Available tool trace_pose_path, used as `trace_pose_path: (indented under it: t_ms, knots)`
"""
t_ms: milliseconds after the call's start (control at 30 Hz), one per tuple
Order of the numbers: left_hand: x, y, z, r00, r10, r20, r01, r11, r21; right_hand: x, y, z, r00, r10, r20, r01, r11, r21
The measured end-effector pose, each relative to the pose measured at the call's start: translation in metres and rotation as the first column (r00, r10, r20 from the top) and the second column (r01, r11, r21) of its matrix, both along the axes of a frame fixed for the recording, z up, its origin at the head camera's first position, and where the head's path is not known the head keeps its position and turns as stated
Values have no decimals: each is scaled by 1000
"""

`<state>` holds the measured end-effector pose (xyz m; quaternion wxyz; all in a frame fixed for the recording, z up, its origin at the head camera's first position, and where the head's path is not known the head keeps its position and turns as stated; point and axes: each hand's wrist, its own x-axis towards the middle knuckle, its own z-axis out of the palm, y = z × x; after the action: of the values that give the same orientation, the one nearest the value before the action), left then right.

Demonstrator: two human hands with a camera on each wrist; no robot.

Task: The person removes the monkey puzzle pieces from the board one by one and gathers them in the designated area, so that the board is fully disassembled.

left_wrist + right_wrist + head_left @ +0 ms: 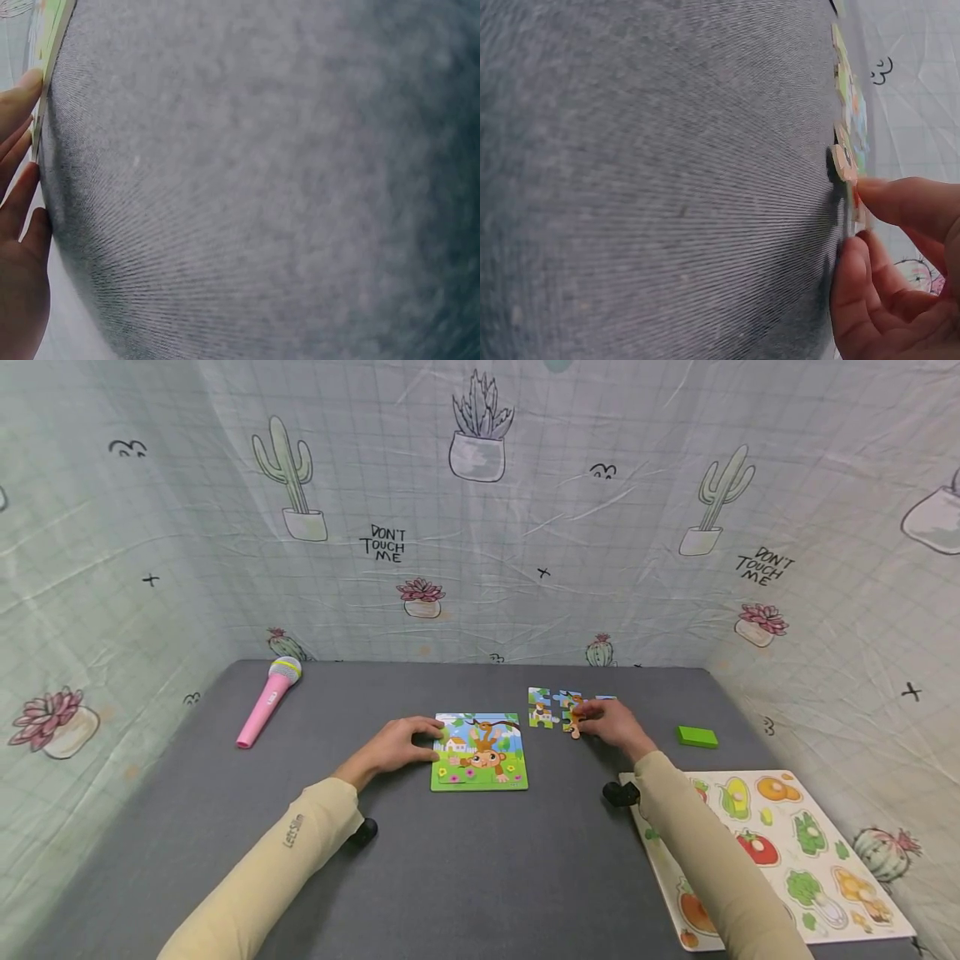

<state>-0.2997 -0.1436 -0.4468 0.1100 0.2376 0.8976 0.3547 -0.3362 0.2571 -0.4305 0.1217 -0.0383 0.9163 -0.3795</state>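
Note:
A square picture puzzle board point(480, 783), showing a monkey on grass, lies at the middle of the table. My left hand point(393, 743) rests at its left side, with thumb and fingers touching the edge; in the left wrist view the fingers point(19, 195) extend along that edge. To the right, my right hand point(611, 725) pinches a puzzle piece point(846, 163) between thumb and fingers, low over the table. Beside it lie several loose puzzle pieces point(539, 710), some joined and some partly hidden behind the hand.
A pink toy microphone point(262, 706) lies at the back left. At the right is a green block point(697, 737). A large vegetable-picture board point(780, 810) lies at the front right, partly under my right forearm. A printed cloth point(487, 527) surrounds the grey table point(480, 877).

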Motion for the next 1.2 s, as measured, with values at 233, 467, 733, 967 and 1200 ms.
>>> trace_pose_path:
  t_ms: [233, 467, 733, 967, 1200]
  knots:
    - [0, 0, -1, 1000, 3, 1, -3, 1000, 7, 3, 0, -2, 1000, 17, -17, -17, 1000, 13]
    - [-1, 0, -1, 1000, -4, 3, 4, 1000, 12, 5, -1, -3, 1000, 3, -16, -3, 1000, 18]
    - [-1, -1, 0, 1000, -4, 7, 4, 1000, 19, 5, -3, -2, 1000, -9, -3, 9, 1000, 15]
    - [-2, -1, 1, 1000, -9, -5, 9, 1000, 6, 8, -14, 5, 998, -65, 3, 65, 998, 23]
    - [-1, 0, 2, 1000, -13, -11, 13, 1000, 22, 20, -44, 16, 998, 48, -40, -50, 998, -44]
